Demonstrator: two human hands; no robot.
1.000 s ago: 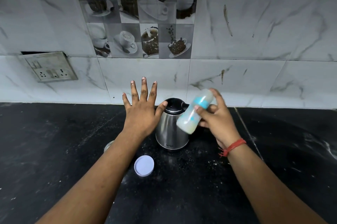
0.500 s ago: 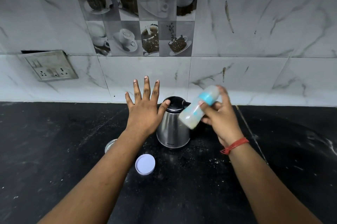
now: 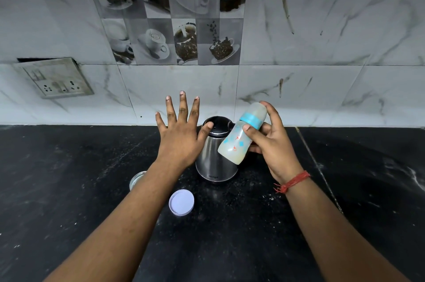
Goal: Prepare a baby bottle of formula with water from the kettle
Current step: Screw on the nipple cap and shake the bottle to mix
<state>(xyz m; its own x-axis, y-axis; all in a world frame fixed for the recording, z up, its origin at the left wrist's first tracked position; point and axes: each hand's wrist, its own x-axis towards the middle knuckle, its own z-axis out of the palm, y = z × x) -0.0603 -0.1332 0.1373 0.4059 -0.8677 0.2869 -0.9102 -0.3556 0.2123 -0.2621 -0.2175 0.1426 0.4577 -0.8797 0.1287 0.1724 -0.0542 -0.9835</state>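
My right hand (image 3: 272, 143) grips a baby bottle (image 3: 239, 138) with a blue collar and a capped top, tilted with its top up and to the right. Pale cloudy liquid fills its lower part. Behind the bottle stands a steel kettle (image 3: 215, 164) with a black lid, on the black counter (image 3: 69, 189). My left hand (image 3: 180, 135) hovers flat with fingers spread, just left of the kettle, its thumb over the lid's edge.
A white round lid (image 3: 181, 202) lies on the counter in front of the kettle. A small open container (image 3: 137, 179) peeks out from under my left forearm. A wall socket (image 3: 55, 78) sits on the tiled wall at the left.
The bottle has shifted slightly in my right hand between frames, its tilt changing a little. My left hand stays spread beside the kettle. The view has dipped a little.
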